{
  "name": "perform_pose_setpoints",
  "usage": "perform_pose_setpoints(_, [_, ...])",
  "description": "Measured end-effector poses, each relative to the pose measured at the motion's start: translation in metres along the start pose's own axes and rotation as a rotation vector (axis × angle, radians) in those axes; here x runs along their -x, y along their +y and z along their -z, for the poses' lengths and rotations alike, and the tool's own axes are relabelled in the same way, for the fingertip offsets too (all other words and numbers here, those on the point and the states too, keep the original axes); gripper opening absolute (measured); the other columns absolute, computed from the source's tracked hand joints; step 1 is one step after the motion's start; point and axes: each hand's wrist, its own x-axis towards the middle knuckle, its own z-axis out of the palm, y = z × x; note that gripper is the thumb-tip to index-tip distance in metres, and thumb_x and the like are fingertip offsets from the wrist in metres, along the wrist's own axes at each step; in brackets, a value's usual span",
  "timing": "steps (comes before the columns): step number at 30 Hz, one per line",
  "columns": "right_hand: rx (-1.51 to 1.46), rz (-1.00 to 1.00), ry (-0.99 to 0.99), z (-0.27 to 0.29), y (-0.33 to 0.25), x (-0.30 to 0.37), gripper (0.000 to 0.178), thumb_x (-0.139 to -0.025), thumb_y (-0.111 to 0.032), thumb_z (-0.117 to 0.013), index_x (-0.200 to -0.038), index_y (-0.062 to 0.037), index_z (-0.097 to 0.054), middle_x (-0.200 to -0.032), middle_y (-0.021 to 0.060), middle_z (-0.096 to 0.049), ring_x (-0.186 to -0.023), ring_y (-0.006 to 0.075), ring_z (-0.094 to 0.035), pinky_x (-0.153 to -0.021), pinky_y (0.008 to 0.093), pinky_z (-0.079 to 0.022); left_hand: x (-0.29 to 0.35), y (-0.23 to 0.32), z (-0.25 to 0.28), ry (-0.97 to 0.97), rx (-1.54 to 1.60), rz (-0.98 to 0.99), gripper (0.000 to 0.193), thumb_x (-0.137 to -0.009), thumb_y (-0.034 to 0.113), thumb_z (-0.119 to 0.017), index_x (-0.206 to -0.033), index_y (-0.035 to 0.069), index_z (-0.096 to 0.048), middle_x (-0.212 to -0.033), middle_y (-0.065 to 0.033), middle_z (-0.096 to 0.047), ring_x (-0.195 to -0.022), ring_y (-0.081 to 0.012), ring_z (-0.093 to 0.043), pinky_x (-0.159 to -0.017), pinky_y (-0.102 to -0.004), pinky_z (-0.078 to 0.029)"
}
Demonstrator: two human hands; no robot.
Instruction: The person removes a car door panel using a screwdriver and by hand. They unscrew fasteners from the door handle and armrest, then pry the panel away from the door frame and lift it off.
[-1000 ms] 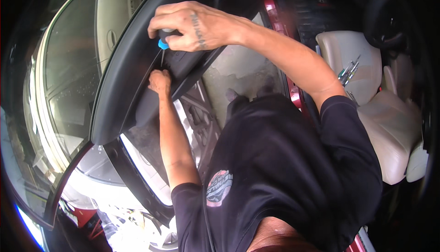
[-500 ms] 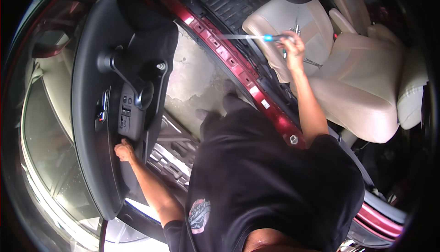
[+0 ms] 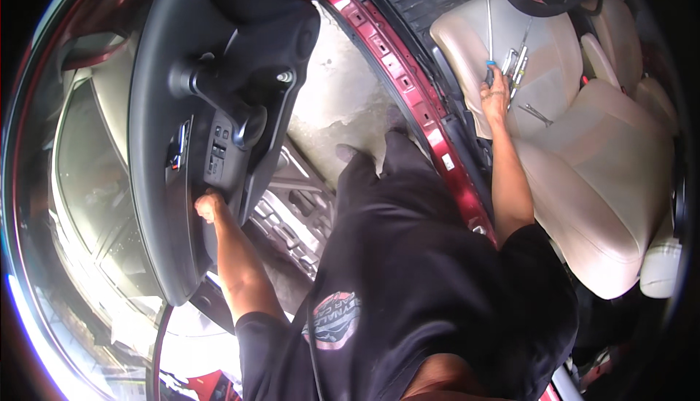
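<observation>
My right hand (image 3: pixel 496 96) is over the beige car seat (image 3: pixel 554 44), its fingers around the handle of a long screwdriver (image 3: pixel 489 33). The handle is dark with a blue collar, and the thin shaft points away from me over the cushion. Just right of it lie several slim metal tools (image 3: pixel 518 69), and a small forked metal tool (image 3: pixel 537 114) rests nearer the backrest. My left hand (image 3: pixel 208 205) is closed at the black door panel (image 3: pixel 164 189), just below its window switches (image 3: pixel 217 149). The fingertips are partly hidden there.
A red door sill (image 3: pixel 408 80) runs between me and the seat. Bare metal with cutouts (image 3: pixel 292 219) shows beside the door panel. The steering wheel (image 3: pixel 550 7) overhangs the seat's front. Concrete floor (image 3: pixel 332 87) lies by my feet. Another car (image 3: pixel 95 175) stands beyond the door.
My right hand has brought the screwdriver down onto the seat, swinging its shaft from pointing left to pointing away from me. The view has shifted; my left hand stays at the door panel.
</observation>
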Motion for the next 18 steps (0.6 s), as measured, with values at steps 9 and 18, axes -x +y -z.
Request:
perform_pose_setpoints(9, [-0.025, 0.096, -0.080, 0.025, -0.074, 0.000, 0.036, -0.095, -0.009, -0.061, -0.130, -0.0060, -0.065, -0.123, 0.0202, -0.065, -0.107, 0.0322, -0.064, -0.091, 0.0450, -0.052, 0.012, -0.063, -0.002, 0.456, 0.258, -0.551, 0.040, -0.083, 0.030, -0.076, -0.100, -0.006, -0.072, -0.094, -0.0228, -0.074, -0.082, -0.0366, -0.073, -0.079, -0.0464, -0.058])
perform_pose_setpoints(18, [-1.205, -0.163, -1.172, -0.068, -0.257, 0.118, 0.032, -0.099, -0.018, -0.069, -0.124, 0.0014, -0.069, -0.094, 0.0087, -0.075, -0.077, 0.0135, -0.069, -0.071, 0.0291, -0.058, 0.305, 0.003, 0.017, -1.019, 1.017, -0.587, 0.007, -0.092, 0.005, -0.071, -0.092, -0.001, -0.074, -0.082, -0.0042, -0.071, -0.067, -0.0100, -0.059, -0.061, -0.0241, -0.045])
